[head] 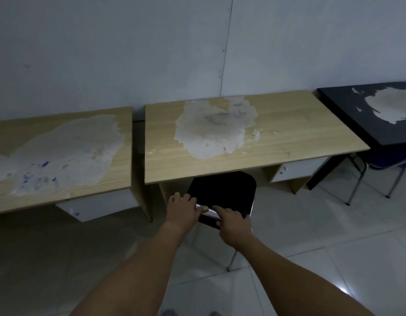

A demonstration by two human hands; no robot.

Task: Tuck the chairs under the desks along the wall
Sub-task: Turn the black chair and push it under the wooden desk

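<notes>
A black chair (222,192) stands in front of the middle wooden desk (288,142), its seat partly under the desk's front edge. Its backrest and metal frame face me. My left hand (184,207) grips the left part of the backrest's top, fingers curled over it. My right hand (234,223) holds the right part of the same backrest, fingers wrapped around it. One chrome leg (231,261) of the chair shows below my right wrist. The desk top has a large patch of peeled veneer.
A second wooden desk (119,133) with a white drawer stands to the left against the wall. A black desk (348,115) stands at the right with a blue chair (389,165) tucked beneath it. The floor is pale tile.
</notes>
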